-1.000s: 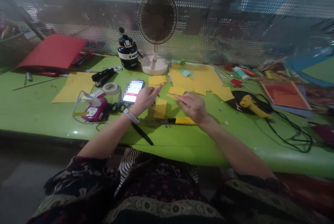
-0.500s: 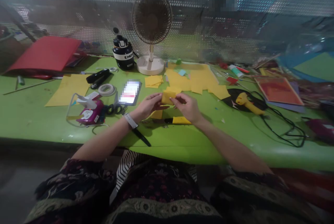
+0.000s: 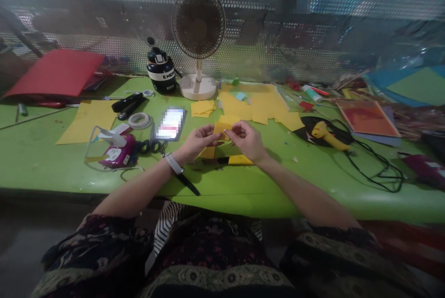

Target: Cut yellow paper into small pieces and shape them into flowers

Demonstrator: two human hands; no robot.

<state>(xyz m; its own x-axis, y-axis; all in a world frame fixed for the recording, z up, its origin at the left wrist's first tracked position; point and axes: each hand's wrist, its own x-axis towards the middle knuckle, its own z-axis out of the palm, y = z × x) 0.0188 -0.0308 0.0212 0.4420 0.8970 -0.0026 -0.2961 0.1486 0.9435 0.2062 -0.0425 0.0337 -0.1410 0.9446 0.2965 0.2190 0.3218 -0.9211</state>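
Glossy green tabletop [image 3: 229, 196] strewn with flat yellow sheets [image 3: 236, 107]; squarish yellow paper [image 3: 221, 128] pinched by left hand [image 3: 196, 142], right hand [image 3: 248, 141].

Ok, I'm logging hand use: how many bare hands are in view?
2: the left hand, at the left side of the small yellow paper, and the right hand, at its right side. Both hold it.

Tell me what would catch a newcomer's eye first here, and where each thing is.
Probably the round fan, standing at the back of the bright green table, slightly left of centre. Next might come the large red sheet at the back left. Near the middle, the left hand and right hand hold a small yellow piece between them.
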